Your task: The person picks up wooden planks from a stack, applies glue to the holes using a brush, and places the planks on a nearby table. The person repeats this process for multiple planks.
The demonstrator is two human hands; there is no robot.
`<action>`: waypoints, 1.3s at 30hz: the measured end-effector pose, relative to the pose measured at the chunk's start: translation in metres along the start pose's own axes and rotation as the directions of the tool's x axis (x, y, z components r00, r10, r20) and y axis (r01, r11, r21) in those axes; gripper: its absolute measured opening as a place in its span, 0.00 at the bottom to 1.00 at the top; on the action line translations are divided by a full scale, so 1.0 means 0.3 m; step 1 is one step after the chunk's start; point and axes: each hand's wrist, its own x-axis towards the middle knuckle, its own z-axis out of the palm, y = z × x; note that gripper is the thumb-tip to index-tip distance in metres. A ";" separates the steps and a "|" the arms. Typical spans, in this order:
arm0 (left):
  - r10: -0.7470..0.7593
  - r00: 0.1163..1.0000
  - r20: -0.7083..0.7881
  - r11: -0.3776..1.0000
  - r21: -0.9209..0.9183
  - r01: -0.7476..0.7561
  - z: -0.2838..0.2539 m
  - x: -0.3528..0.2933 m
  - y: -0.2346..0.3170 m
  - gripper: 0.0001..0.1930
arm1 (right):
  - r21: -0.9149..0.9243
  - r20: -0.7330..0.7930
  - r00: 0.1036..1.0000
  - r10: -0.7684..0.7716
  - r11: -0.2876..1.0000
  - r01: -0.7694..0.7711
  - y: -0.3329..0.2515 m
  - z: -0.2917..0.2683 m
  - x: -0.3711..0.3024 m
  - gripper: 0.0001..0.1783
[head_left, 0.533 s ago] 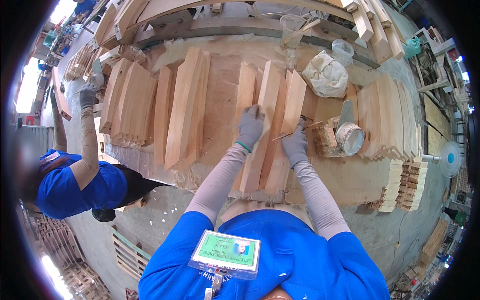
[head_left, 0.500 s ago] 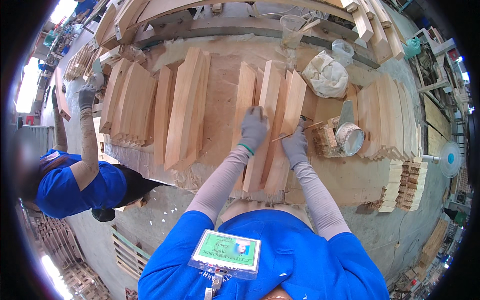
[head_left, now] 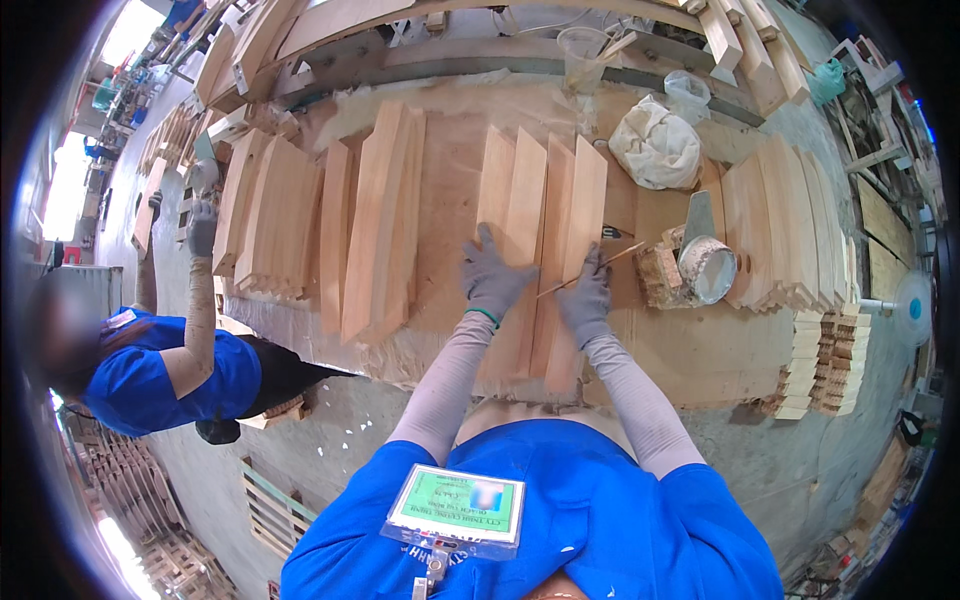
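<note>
My left hand (head_left: 496,282), in a grey glove, lies with fingers spread over the left boards of a small group of angled-end wooden boards (head_left: 524,190) in front of me. My right hand (head_left: 586,305), gloved too, is closed round a thin brown stick (head_left: 622,254) and rests against the rightmost board (head_left: 586,200) of that group. The stick slants across the boards toward my left thumb. A narrow gap divides the group roughly in the middle. To the right stands a glue-crusted round container (head_left: 708,272) with a flat grey blade (head_left: 697,217) upright beside it.
More boards stand in rows at left (head_left: 375,220) and right (head_left: 775,230). A white cloth bag (head_left: 655,145) and a clear plastic cup (head_left: 582,60) sit toward the back, near a wooden frame (head_left: 460,55). At far left, a co-worker (head_left: 180,365) holds a board.
My left hand has moved left and nearer me, its fingers spreading out. Boards beneath it have shifted left and now lie closer together. The right hand keeps the stick.
</note>
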 end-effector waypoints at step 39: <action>-0.255 0.930 0.263 0.432 -0.830 0.353 0.168 -0.760 -0.619 0.29 | -0.643 0.387 0.754 -0.531 0.430 0.633 0.776 -0.678 -0.210 0.06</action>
